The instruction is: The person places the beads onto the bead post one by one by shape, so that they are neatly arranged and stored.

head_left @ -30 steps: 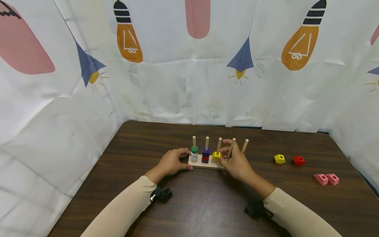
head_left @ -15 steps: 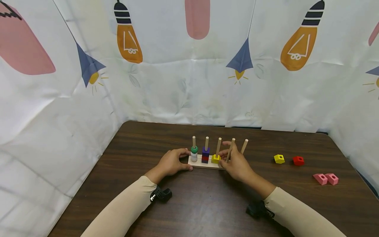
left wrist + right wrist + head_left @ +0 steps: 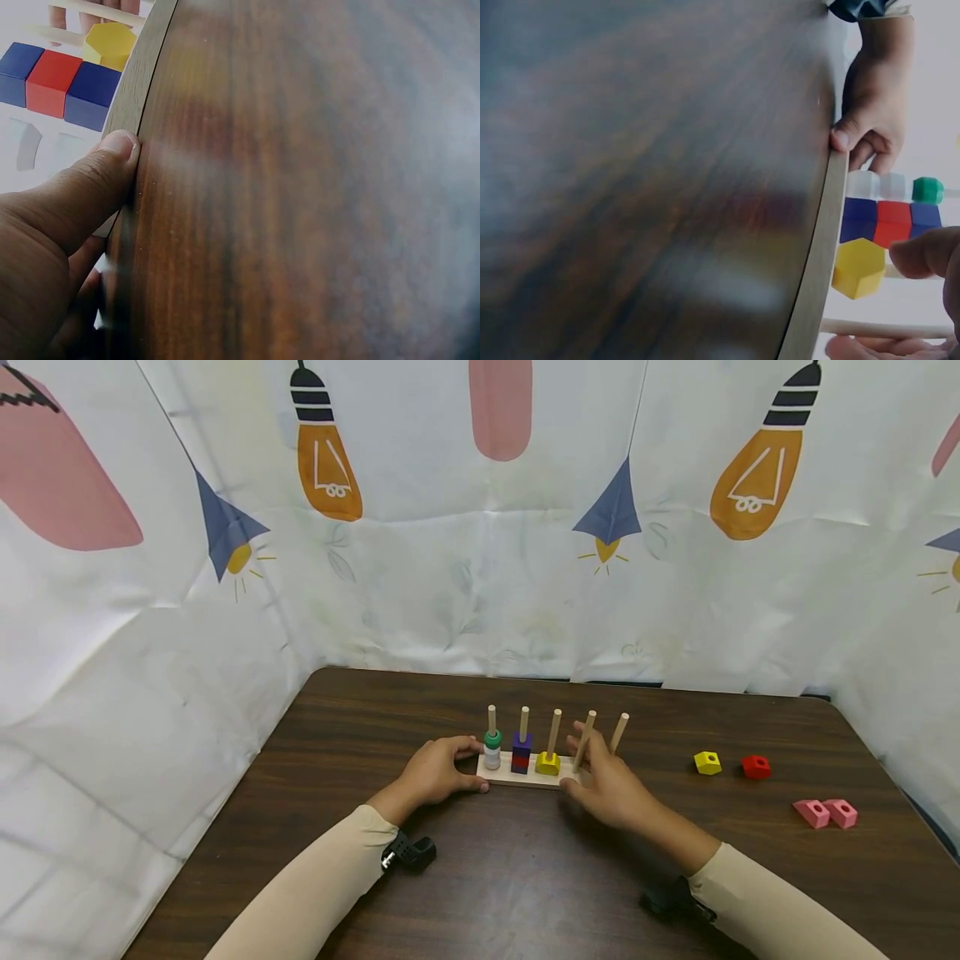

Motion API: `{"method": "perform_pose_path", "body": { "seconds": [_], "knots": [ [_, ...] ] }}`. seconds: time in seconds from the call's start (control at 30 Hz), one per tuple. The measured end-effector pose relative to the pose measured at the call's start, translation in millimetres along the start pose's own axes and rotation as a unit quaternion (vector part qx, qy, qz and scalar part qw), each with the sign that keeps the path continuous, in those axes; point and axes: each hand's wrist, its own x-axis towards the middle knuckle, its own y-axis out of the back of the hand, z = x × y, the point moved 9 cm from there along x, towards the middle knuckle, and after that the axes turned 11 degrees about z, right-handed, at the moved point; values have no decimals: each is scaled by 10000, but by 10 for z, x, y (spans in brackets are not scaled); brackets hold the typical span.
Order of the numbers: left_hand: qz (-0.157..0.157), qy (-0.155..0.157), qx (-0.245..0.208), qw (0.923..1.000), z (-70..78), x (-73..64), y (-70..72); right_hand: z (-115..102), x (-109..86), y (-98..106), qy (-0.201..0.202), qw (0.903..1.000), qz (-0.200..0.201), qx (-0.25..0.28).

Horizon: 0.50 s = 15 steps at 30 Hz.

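A wooden peg board (image 3: 517, 779) with several upright pegs stands mid-table. My left hand (image 3: 435, 770) grips its left end, the thumb (image 3: 90, 180) along the front edge. Green and white beads (image 3: 492, 750) fill part of the leftmost peg. On the second peg sits a blue, red and blue stack of blocks (image 3: 521, 753). A yellow hexagonal block (image 3: 548, 764) rests at the bottom of the third peg. My right hand (image 3: 613, 787) is just right of it, thumb and fingers spread on either side of the bare fourth peg (image 3: 585, 739), holding nothing.
To the right lie a yellow block (image 3: 707, 763), a red block (image 3: 757, 767) and two pink blocks (image 3: 827, 813). The brown table (image 3: 465, 877) ends at a printed white cloth (image 3: 450, 593) behind and at the sides.
The yellow hexagonal block has slid down the third peg to the base. My right fingers have let go and drawn back to the right. The left hand stays put.
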Motion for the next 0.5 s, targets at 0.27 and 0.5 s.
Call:
{"method": "perform_pose_path", "body": {
  "seconds": [0.27,0.5],
  "knots": [
    [-11,-29,-4,10000,-10,0,0,35,-204,158,29,9974,-579,-433],
    [-55,17,-4,10000,-18,3,-12,181,-325,464,278,9968,-371,-657]
  ]
}}
